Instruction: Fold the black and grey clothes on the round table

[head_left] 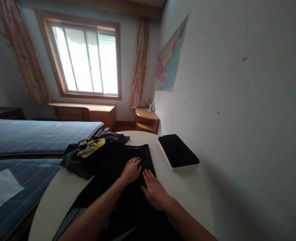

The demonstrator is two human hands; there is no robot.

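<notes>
A black garment, which looks like a pair of trousers with a waistband at the far end, lies spread over the white round table. My left hand rests on its upper part, fingers stretched out and slightly bent. Just to the right and nearer to me, my right hand presses flat on the cloth with fingers extended. Neither hand grips the fabric. Dark crumpled clothes with a yellow and white print lie beside the garment on the left. A neatly folded black cloth sits on the right, on something thin and white.
A bare wall runs close along the table's right side. On the left are beds with blue plaid mattresses, one carrying a sheet of paper. A wooden desk and corner shelf stand near the window.
</notes>
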